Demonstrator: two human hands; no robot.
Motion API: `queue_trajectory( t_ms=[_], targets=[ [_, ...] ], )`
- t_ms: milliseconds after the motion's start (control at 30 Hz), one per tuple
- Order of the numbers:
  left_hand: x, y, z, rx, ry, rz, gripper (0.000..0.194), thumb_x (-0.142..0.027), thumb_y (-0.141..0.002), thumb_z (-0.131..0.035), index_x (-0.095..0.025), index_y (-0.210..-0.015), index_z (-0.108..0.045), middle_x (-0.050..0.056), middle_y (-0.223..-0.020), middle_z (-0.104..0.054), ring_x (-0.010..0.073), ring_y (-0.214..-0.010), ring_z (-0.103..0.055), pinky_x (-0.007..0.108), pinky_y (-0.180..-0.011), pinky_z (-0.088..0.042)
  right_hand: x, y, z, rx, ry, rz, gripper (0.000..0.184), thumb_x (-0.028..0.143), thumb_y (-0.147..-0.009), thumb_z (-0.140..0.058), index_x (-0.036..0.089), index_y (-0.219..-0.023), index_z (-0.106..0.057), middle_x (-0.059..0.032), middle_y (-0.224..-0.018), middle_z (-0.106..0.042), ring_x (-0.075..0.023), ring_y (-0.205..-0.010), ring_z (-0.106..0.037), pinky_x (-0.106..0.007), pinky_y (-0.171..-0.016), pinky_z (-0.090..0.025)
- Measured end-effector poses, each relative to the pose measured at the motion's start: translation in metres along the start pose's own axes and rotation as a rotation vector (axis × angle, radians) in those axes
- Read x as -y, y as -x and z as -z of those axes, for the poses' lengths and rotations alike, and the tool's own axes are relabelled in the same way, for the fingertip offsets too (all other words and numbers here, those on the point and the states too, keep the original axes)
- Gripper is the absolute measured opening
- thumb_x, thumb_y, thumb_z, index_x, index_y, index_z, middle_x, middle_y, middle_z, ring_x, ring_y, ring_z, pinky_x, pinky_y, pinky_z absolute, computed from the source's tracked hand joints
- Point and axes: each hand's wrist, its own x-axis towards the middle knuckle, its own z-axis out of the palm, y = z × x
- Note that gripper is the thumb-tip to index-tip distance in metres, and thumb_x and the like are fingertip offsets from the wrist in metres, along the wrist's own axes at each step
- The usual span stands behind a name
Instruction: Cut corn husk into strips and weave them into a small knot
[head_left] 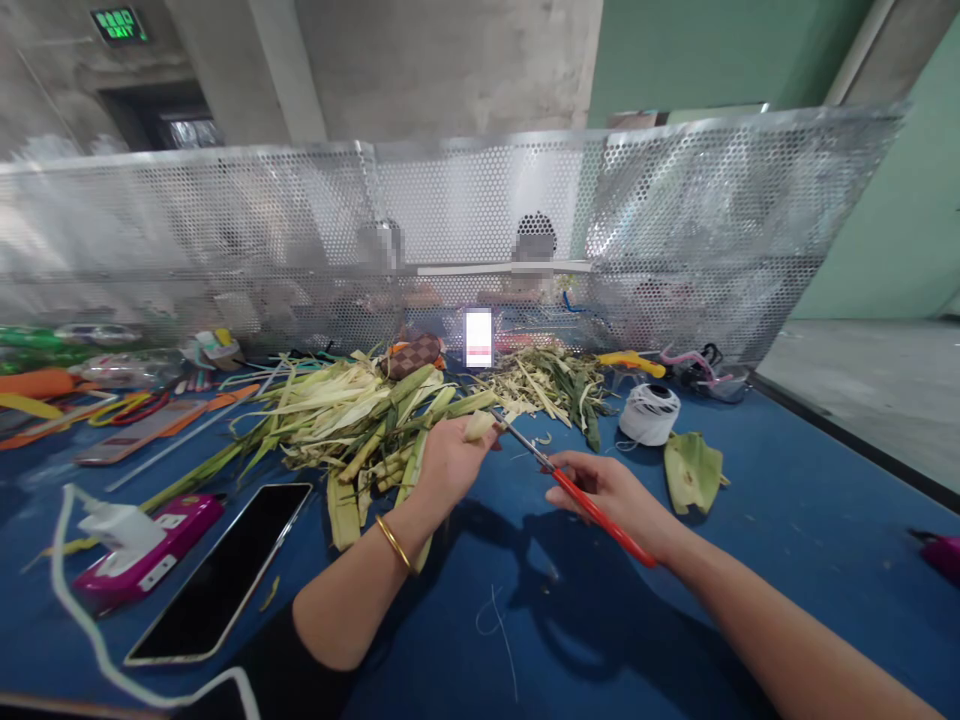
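Note:
A pale piece of plant husk [478,427] is pinched between the fingers of my left hand [448,468], which has a gold bangle below the wrist. My right hand [626,495] is closed around red-handled scissors [600,515]. Their blades point up and left, with the tips close to the husk piece; whether they touch it I cannot tell. Behind and left of my left hand lies a heap of long green and yellow corn-husk-like strips [337,405]. Small cut scraps [544,375] are piled beyond the blades. A loose green husk piece [694,475] lies right of my right hand.
White string on a spool [649,415] stands to the right, near a yellow-handled tool [634,363]. A phone [221,575] and purple power strip [154,550] with a white cable lie left. A perforated metal screen [480,200] crosses the back, with people behind it.

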Motion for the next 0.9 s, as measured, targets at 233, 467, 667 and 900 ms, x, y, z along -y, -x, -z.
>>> queue_trajectory(
  t_ms=[233,467,667,900],
  targets=[
    [0.002,-0.001,-0.002,0.0,0.007,0.007,0.026,-0.037,-0.078,-0.058,-0.018,-0.064,-0.068,0.002,-0.065,-0.069,0.0174,-0.063,-0.062,0.027,-0.061,-0.046,0.002,-0.001,-0.004,0.005,-0.038,-0.034,0.042,0.057,-0.066,-0.067,0.017,-0.078,-0.06,0.0067,-0.053,-0.04,-0.0077,-0.044,-0.034,-0.022,-0.042,-0.028],
    [-0.008,0.003,0.008,-0.091,0.004,-0.126,0.029,-0.036,-0.082,-0.058,-0.018,-0.061,-0.068,0.003,-0.07,-0.072,0.0169,-0.069,-0.065,0.026,-0.066,-0.049,-0.01,-0.006,0.011,-0.344,0.56,-0.045,0.04,0.057,-0.081,-0.053,0.021,-0.095,-0.063,-0.0035,-0.069,-0.065,-0.0203,-0.063,-0.06,-0.027,-0.054,-0.038],
    [-0.03,0.019,0.032,-0.515,-0.228,-0.542,0.02,-0.023,-0.083,-0.058,-0.022,-0.096,-0.073,0.005,-0.096,-0.073,0.0185,-0.088,-0.065,0.028,-0.076,-0.047,-0.015,-0.012,0.016,-0.27,1.095,-0.224,0.039,0.047,-0.087,-0.05,0.016,-0.109,-0.059,-0.0144,-0.085,-0.071,-0.0292,-0.078,-0.067,-0.03,-0.057,-0.038],
    [-0.044,0.01,0.043,-0.177,0.445,-0.074,0.011,-0.027,-0.075,-0.067,-0.017,-0.072,-0.07,0.001,-0.061,-0.064,0.0086,-0.05,-0.052,0.021,-0.047,-0.039,-0.009,-0.011,0.028,0.178,0.663,0.034,0.036,0.044,-0.07,-0.069,0.023,-0.1,-0.067,-0.0009,-0.077,-0.069,-0.0181,-0.071,-0.062,-0.023,-0.058,-0.039]
  ],
)
